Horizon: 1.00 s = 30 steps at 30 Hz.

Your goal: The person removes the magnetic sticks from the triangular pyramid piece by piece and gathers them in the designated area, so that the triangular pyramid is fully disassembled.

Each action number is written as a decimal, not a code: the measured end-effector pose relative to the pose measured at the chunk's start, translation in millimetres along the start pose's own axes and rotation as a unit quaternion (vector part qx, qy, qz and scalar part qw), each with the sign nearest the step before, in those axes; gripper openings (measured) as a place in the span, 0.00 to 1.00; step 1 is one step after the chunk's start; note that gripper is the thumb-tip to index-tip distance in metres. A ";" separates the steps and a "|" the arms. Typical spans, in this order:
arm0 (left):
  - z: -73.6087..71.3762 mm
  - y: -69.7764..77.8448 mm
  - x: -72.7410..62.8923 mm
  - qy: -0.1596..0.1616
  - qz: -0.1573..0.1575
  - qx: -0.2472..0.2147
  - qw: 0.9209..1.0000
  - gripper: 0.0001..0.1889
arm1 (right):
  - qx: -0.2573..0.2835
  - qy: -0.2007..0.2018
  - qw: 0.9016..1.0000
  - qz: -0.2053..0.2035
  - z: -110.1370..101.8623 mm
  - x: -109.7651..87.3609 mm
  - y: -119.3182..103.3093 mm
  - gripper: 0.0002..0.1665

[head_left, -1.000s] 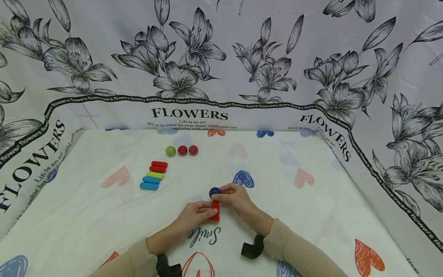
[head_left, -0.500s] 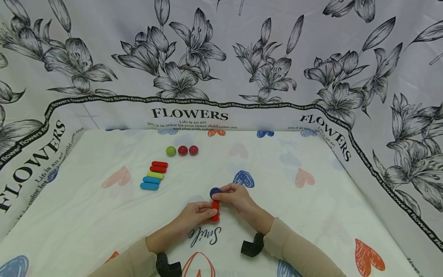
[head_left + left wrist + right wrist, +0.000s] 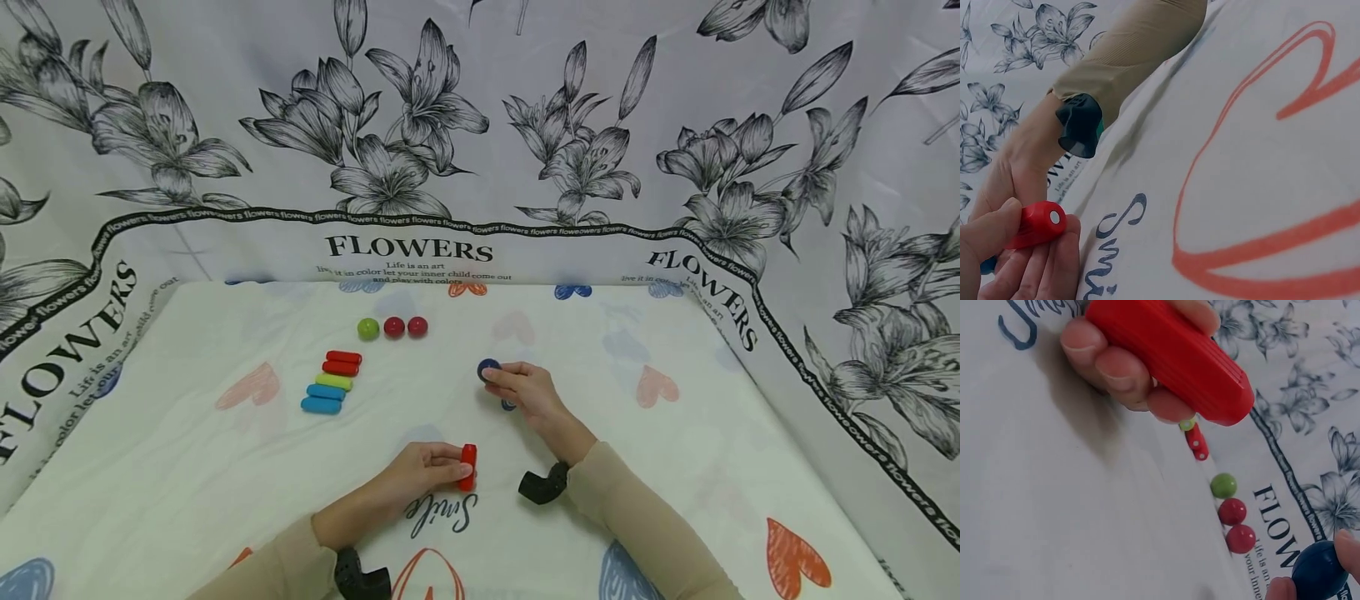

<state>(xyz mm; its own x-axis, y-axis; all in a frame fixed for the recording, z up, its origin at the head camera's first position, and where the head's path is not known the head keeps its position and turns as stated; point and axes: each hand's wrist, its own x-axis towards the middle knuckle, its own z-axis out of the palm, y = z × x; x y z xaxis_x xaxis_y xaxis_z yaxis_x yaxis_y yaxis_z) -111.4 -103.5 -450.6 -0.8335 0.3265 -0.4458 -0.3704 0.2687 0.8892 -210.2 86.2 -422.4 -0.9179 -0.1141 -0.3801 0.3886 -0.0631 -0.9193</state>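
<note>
My left hand pinches a red magnetic rod upright-looking between thumb and fingers, near the table's front middle. A small white dot marks the end of this red rod in the left wrist view. Farther forward and to the right, my right hand pinches a dark blue ball by its fingertips. Ball and rod are apart. In the right wrist view the red rod looks large and ridged, with the blue ball at the lower right corner.
Left of the hands lie several rods in a row: red, yellow-green and blue. Behind them sit one green ball and two dark red balls. A flower-printed curtain borders the white heart-patterned cloth.
My right hand has moved forward and slightly right, taking the blue ball away from the top end of the red rod. My left hand stays almost where it was, still pinching the rod.
</note>
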 end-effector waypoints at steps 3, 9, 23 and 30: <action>-0.3 0.3 0.4 -0.006 0.001 -0.004 1.000 0.27 | -0.001 -0.005 1.000 0.003 3.7 6.9 0.2 0.13; -0.6 2.0 0.1 -0.005 -0.005 0.001 1.000 0.26 | -0.018 -0.002 1.000 0.005 14.0 23.8 -3.5 0.21; -0.2 3.0 -0.7 -0.009 -0.007 -0.026 1.000 0.26 | -0.127 0.064 0.989 -0.030 26.3 66.2 -13.5 0.23; 0.1 1.8 -1.0 -0.011 -0.001 -0.028 1.000 0.26 | -0.128 0.060 0.989 -0.051 28.7 86.8 -13.8 0.23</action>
<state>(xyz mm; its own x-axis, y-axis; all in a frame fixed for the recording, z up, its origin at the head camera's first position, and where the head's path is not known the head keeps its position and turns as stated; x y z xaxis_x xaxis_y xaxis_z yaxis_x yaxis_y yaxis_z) -111.2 -103.2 -448.5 -0.8237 0.3462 -0.4491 -0.3945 0.2191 0.8924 -292.9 48.7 -439.7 -0.9600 -0.0002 -0.2800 0.2751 0.1856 -0.9433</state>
